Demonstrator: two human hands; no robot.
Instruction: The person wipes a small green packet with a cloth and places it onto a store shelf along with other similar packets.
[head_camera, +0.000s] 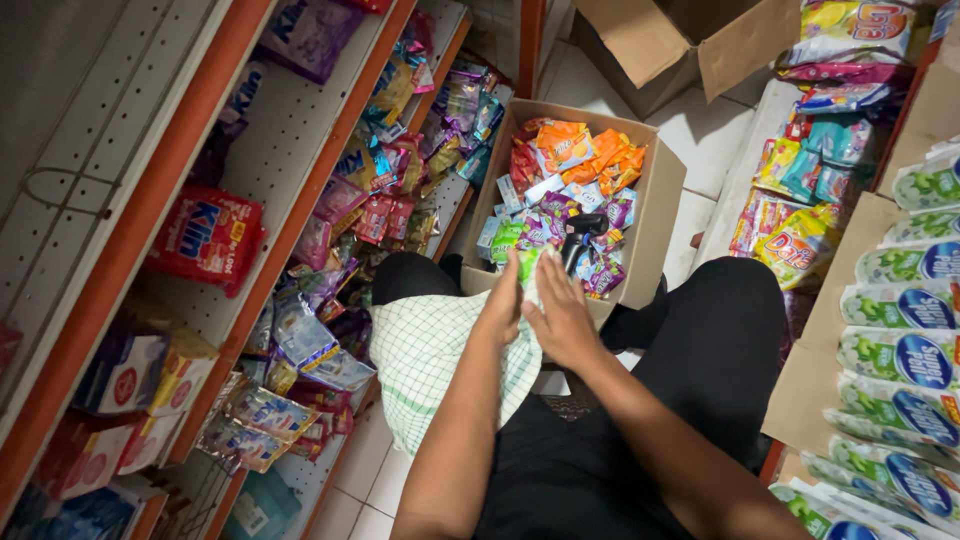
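Observation:
My left hand (500, 305) and my right hand (562, 320) meet, palms nearly together, at the near edge of an open cardboard box (660, 215). Between their fingertips they pinch a small green sachet (527, 263). The box is full of loose sachets (575, 160) in orange, purple, green and blue. A black handle-shaped tool (581, 233) lies on them just beyond my right fingers. Under my left forearm a green-checked white cloth (425, 350) covers my lap, and my legs are in black clothing (700, 340).
On the left stand orange-framed shelves (255, 250) with hanging sachet strips, red packets (205, 235) and small boxes. At the right are green-and-white refill pouches (905, 350) and colourful detergent bags (800, 235). Another open carton (690, 40) stands behind on the white tiled floor.

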